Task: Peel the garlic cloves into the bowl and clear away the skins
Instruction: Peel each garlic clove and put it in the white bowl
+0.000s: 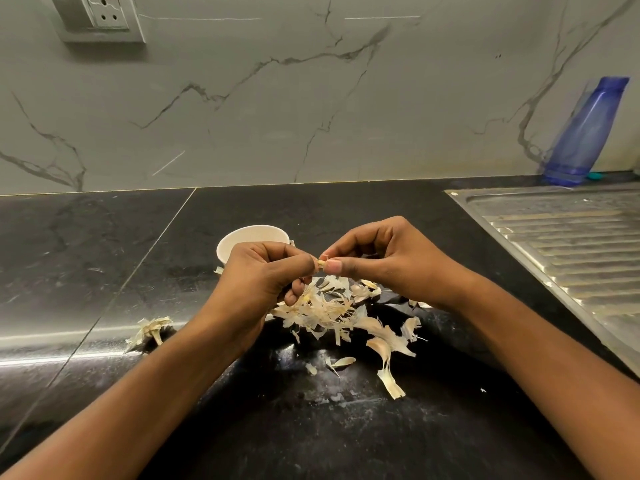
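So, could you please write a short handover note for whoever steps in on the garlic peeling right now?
Left hand and right hand pinch one garlic clove between their fingertips above the counter.
White bowl stands just behind the hands; its contents are hidden.
Skins lie piled below the hands, a stem scrap off to the left.
Left: finish this clove, drop it in, clear skins.

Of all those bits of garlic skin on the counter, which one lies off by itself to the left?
The tufted stem piece, alone left of the left forearm. The other skins are heaped or scattered below the hands, in front of the white bowl.
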Action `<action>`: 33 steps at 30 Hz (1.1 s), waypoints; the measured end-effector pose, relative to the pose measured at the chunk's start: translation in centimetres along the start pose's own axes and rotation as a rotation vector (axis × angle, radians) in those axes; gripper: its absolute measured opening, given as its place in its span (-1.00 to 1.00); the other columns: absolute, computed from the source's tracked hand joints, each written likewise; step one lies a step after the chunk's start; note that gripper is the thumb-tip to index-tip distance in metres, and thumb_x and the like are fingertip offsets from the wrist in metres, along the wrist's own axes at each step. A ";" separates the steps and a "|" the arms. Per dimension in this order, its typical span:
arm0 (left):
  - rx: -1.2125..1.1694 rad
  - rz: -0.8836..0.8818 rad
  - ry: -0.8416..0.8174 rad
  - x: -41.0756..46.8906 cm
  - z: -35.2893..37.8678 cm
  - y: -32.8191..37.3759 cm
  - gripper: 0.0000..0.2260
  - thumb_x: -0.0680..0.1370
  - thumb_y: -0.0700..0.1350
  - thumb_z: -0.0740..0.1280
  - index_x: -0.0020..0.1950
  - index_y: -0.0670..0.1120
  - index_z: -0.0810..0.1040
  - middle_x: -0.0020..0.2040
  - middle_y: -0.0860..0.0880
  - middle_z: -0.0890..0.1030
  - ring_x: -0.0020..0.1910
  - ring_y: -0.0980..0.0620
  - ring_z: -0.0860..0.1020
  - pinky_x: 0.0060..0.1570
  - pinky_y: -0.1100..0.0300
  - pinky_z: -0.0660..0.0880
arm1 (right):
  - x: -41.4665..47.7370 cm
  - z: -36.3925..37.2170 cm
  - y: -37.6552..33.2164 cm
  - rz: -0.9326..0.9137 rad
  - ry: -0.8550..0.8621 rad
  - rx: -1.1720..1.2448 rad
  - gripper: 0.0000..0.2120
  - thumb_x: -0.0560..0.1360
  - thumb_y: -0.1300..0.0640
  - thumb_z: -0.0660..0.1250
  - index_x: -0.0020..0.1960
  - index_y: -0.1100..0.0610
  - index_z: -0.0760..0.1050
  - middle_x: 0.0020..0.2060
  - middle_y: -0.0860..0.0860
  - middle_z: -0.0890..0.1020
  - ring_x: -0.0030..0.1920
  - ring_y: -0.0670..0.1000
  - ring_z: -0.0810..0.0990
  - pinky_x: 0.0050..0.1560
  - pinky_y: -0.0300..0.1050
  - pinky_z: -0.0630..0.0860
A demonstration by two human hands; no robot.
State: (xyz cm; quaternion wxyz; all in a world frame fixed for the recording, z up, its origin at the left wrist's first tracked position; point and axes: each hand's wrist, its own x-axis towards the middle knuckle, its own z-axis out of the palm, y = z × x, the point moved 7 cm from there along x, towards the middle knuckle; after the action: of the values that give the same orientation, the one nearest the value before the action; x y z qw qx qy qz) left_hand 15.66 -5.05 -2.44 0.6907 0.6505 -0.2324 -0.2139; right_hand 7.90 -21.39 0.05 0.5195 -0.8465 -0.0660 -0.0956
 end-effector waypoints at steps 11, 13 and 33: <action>0.032 0.021 0.005 -0.1 0.0 0.2 -0.89 0.54 -0.39 0.39 -0.17 -0.39 0.66 -0.41 -0.15 0.53 -0.47 0.01 0.37 -0.47 0.27 0.37 | 0.1 0.8 0.4 0.041 -0.055 0.080 -0.83 0.63 0.16 0.42 0.18 0.20 0.70 0.00 0.08 0.79 0.03 0.06 0.76 0.05 -0.19 0.63; 0.059 0.039 0.008 -0.2 0.1 0.2 -0.90 0.53 -0.39 0.40 -0.17 -0.38 0.67 -0.40 -0.16 0.53 -0.47 0.01 0.38 -0.47 0.27 0.37 | 0.1 0.7 0.4 0.043 -0.041 0.070 -0.83 0.61 0.13 0.45 0.14 0.19 0.73 -0.03 0.08 0.79 -0.01 0.09 0.75 0.01 -0.19 0.63; 0.086 0.065 0.038 -0.3 0.1 0.6 -0.92 0.52 -0.40 0.42 -0.16 -0.38 0.67 -0.39 -0.15 0.55 -0.49 0.06 0.41 -0.48 0.28 0.38 | 0.1 -1.7 0.9 0.092 0.287 0.329 -0.83 0.61 0.16 0.43 0.05 0.26 0.71 -0.07 0.18 0.78 -0.05 0.08 0.78 -0.03 -0.10 0.70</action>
State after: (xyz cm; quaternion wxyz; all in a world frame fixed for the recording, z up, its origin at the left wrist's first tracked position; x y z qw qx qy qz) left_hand 15.35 -4.90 -1.82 0.6728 0.6758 -0.2491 -0.1689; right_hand 8.02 -23.33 0.07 0.6584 -0.7303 0.0327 -0.1794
